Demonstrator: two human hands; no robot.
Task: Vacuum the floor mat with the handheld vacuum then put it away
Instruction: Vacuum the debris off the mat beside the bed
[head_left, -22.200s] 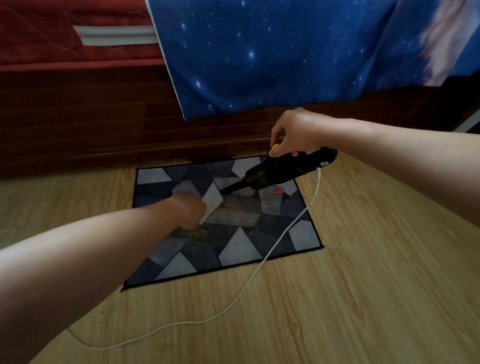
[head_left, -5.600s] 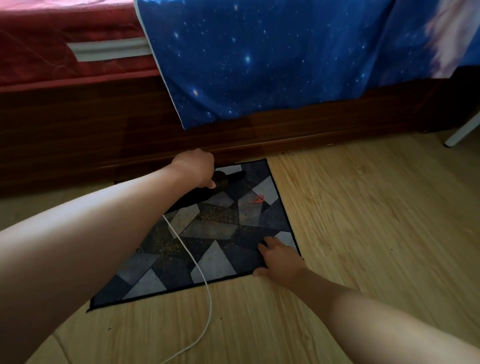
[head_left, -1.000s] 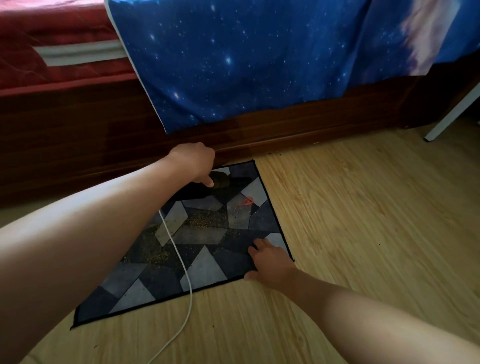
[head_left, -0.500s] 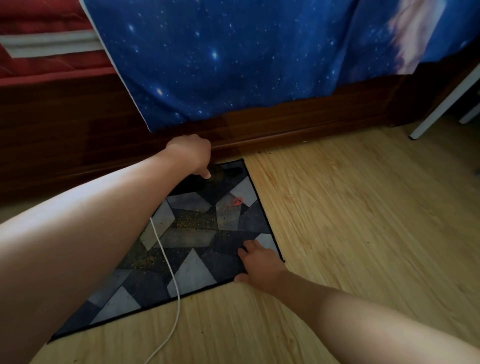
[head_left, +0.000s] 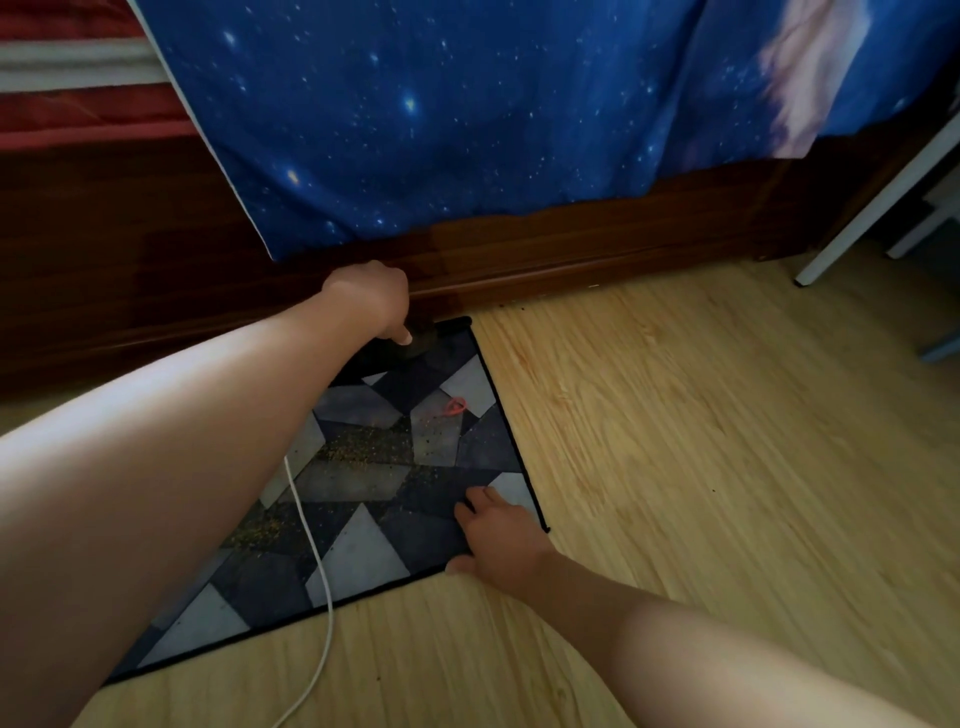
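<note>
A grey and black triangle-patterned floor mat (head_left: 363, 551) lies on the wood floor beside the bed. Yellow crumbs (head_left: 363, 449) and a small red scrap (head_left: 456, 407) are scattered on it. My left hand (head_left: 371, 301) grips the black handheld vacuum (head_left: 421, 340) at the mat's far right corner; most of the vacuum is hidden under my hand and arm. Its white cord (head_left: 314, 561) trails back across the mat toward me. My right hand (head_left: 496, 535) presses flat on the mat's near right corner.
A dark wooden bed frame (head_left: 571, 249) runs along the far side, with a blue starry sheet (head_left: 467, 114) hanging over it. A white furniture leg (head_left: 852, 218) stands at the right. Light wood floor (head_left: 701, 441) stretches right of the mat.
My left hand has pushed the vacuum farther toward the mat's far right corner by the bed frame. My right hand stays on the near right corner. The view has shifted right.
</note>
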